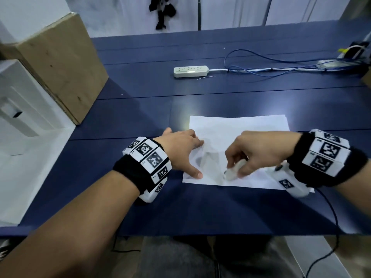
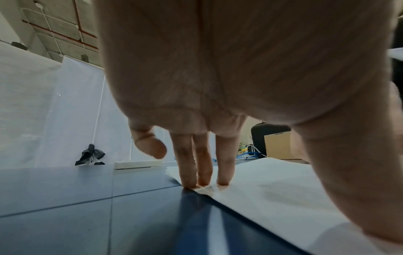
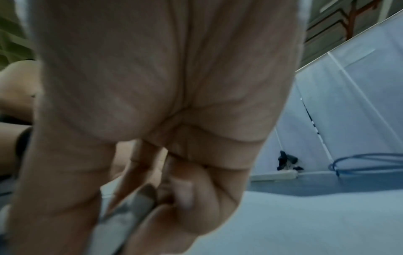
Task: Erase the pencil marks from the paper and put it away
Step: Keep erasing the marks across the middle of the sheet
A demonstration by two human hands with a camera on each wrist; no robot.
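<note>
A white sheet of paper (image 1: 241, 127) lies flat on the dark blue table (image 1: 140, 109), a little right of centre. My left hand (image 1: 180, 149) presses its left edge with straight fingertips (image 2: 187, 181) and the thumb near the front corner. My right hand (image 1: 259, 151) pinches a white eraser (image 1: 234, 169) between thumb and fingers, its tip down on the paper's front part. In the right wrist view the eraser (image 3: 122, 212) shows blurred between the curled fingers. Grey shadows fall on the sheet between the hands; I cannot make out pencil marks.
A white power strip (image 1: 190, 71) with blue cables (image 1: 271, 65) lies farther back on the table. A cardboard box (image 1: 60, 67) and a white box (image 1: 18, 97) stand at the left edge. A black cable (image 1: 333, 217) hangs off the front right.
</note>
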